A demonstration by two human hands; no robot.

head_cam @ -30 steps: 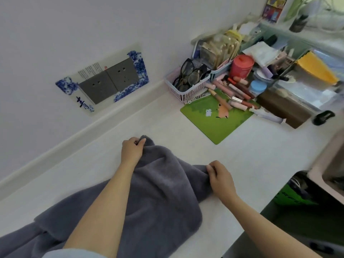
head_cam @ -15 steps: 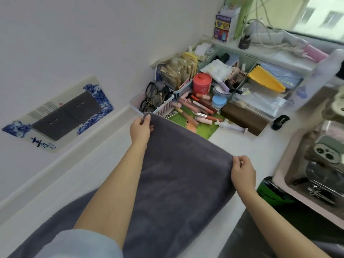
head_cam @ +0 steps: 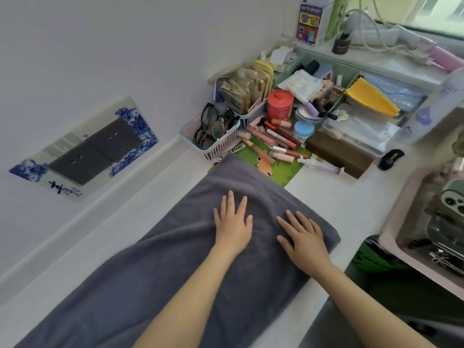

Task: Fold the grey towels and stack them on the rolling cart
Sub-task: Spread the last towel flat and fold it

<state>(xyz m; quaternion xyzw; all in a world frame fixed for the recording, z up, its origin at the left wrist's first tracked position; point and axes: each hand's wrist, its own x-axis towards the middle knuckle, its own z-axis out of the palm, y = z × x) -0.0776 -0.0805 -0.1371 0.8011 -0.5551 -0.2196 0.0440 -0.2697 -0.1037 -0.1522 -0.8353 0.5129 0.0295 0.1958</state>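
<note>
Both hands, left hand [head_cam: 232,223] and right hand [head_cam: 302,237], are pressing flat, fingers apart, smoothing 1 towel [head_cam: 175,267]; folding and stacking are remaining.

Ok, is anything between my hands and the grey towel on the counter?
Nothing visible: the left hand and the right hand both lie flat, fingers spread, directly on the grey terry towel spread over the white counter.
</note>
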